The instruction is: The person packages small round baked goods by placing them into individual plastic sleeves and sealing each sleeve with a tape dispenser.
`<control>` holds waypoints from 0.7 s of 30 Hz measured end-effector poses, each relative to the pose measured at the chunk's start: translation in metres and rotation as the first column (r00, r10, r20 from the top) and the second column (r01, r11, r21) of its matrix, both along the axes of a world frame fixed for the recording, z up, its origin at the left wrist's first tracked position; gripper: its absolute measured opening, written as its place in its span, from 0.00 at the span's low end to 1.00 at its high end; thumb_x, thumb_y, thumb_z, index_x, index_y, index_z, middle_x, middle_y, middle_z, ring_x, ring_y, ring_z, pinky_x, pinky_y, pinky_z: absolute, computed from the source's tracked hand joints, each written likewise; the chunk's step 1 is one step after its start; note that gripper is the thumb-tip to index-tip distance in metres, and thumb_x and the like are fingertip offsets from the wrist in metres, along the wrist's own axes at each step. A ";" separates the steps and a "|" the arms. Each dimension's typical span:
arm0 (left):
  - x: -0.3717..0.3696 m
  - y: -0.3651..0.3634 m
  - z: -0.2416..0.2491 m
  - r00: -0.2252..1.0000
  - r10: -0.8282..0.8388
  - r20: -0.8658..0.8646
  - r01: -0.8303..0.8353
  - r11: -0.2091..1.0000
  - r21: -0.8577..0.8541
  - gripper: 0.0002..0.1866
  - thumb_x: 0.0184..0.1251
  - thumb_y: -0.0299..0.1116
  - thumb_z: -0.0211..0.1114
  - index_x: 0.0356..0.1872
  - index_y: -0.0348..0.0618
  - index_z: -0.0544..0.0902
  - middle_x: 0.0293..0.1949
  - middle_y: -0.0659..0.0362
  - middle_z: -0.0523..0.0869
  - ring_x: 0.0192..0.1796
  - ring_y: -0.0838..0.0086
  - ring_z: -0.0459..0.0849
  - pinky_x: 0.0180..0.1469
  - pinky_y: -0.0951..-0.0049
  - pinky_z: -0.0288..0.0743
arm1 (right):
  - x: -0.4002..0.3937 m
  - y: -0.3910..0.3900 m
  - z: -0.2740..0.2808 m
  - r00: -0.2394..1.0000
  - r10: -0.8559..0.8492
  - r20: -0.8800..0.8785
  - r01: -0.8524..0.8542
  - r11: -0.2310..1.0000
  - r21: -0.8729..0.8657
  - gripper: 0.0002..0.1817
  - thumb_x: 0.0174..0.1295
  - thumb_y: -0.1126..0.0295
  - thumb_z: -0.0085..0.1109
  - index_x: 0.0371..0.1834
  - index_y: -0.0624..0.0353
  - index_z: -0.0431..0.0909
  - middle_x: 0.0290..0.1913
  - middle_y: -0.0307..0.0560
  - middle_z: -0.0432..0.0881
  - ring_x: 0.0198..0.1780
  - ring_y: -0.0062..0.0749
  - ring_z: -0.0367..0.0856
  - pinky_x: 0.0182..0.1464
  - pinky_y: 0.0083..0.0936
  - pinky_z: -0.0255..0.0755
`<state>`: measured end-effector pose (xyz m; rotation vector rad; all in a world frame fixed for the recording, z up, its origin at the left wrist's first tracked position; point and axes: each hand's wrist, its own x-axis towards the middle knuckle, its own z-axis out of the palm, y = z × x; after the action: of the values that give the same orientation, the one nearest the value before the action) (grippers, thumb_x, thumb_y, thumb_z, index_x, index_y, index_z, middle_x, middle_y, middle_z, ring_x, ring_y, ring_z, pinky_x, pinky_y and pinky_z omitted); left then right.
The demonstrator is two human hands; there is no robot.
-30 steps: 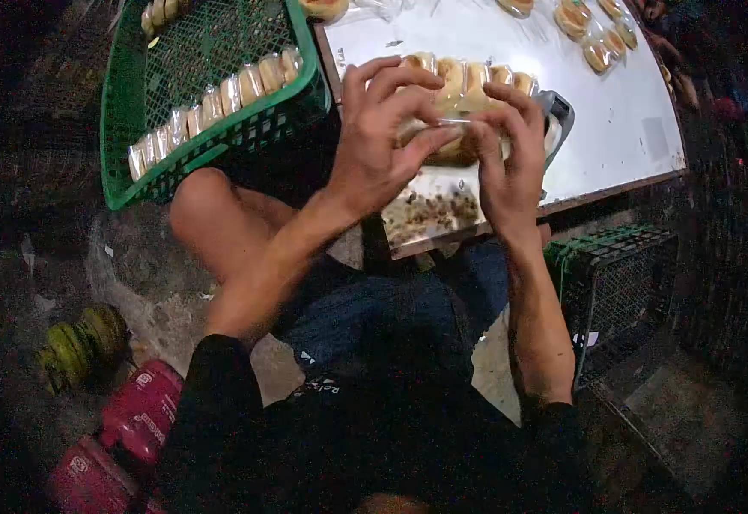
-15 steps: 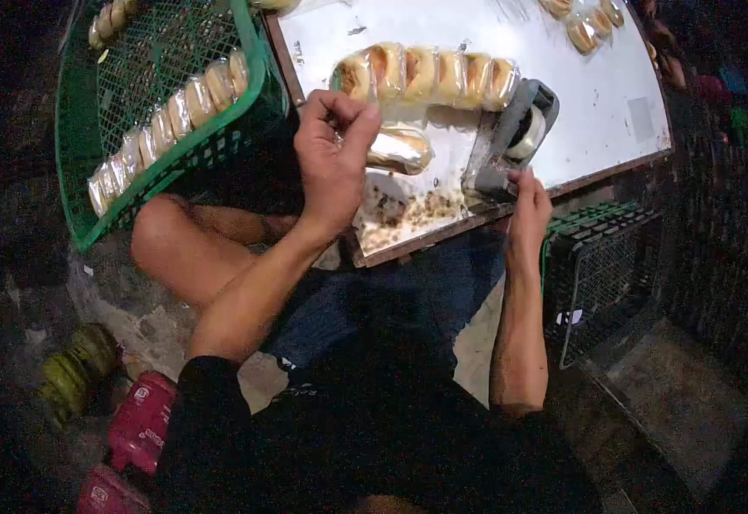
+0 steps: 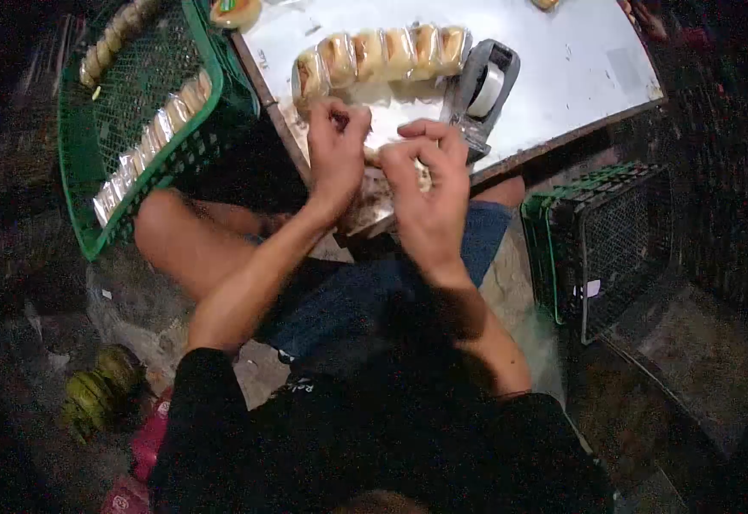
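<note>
My left hand (image 3: 337, 154) is closed in a pinch at the near part of the white table, at the left end of a plastic-wrapped bread roll (image 3: 372, 158). Across from it, my right hand (image 3: 432, 188) has curled fingers over the roll's other end; what its fingertips hold is too small to make out. Both hands cover most of the roll. Just beyond them stands a row of wrapped rolls (image 3: 387, 56), side by side. A grey tape dispenser (image 3: 476, 103) with a white tape roll sits right of the row, close to my right fingers.
At left, a green plastic crate (image 3: 207, 111) holds lines of wrapped rolls. Another wrapped roll (image 3: 235, 12) lies at the table's far left corner. A dark crate with green edges (image 3: 626, 231) stands on the floor at right. Green and pink objects lie at lower left.
My right hand has left the tape dispenser and moved left to the wrapped roll beside my left hand. My left hand keeps its pinch. The whole view has shifted slightly.
</note>
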<state>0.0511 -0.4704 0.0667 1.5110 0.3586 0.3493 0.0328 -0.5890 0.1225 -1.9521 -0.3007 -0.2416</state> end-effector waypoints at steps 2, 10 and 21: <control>-0.006 -0.002 0.000 0.997 -0.048 0.068 0.053 0.995 -0.082 0.09 0.64 0.26 0.62 0.36 0.41 0.68 0.30 0.64 0.71 0.34 0.82 0.70 0.37 0.79 0.68 | 0.014 0.000 -0.027 0.993 -0.013 -0.120 0.025 0.995 0.100 0.13 0.56 0.67 0.63 0.42 0.60 0.77 0.46 0.51 0.75 0.46 0.43 0.72 0.54 0.35 0.66; 0.015 0.035 0.057 0.997 -0.078 -0.030 0.062 0.928 -0.368 0.17 0.63 0.32 0.64 0.48 0.35 0.72 0.44 0.53 0.80 0.43 0.72 0.82 0.48 0.72 0.77 | 0.034 0.007 -0.032 0.737 0.409 -0.537 0.042 0.766 0.641 0.23 0.60 0.62 0.61 0.53 0.62 0.67 0.43 0.46 0.76 0.44 0.28 0.76 0.47 0.24 0.72; 0.055 0.107 -0.009 0.972 -0.051 -0.230 0.133 0.926 0.355 0.42 0.63 0.62 0.56 0.59 0.26 0.67 0.55 0.36 0.74 0.59 0.51 0.74 0.62 0.61 0.65 | 0.149 0.049 0.004 0.925 0.257 -0.280 -0.228 0.965 0.133 0.18 0.64 0.58 0.58 0.42 0.66 0.78 0.41 0.49 0.81 0.44 0.31 0.79 0.49 0.27 0.71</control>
<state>0.1058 -0.3633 0.0582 1.9376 0.4080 0.1805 0.1816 -0.5396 0.1267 -1.8018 -0.3231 0.1949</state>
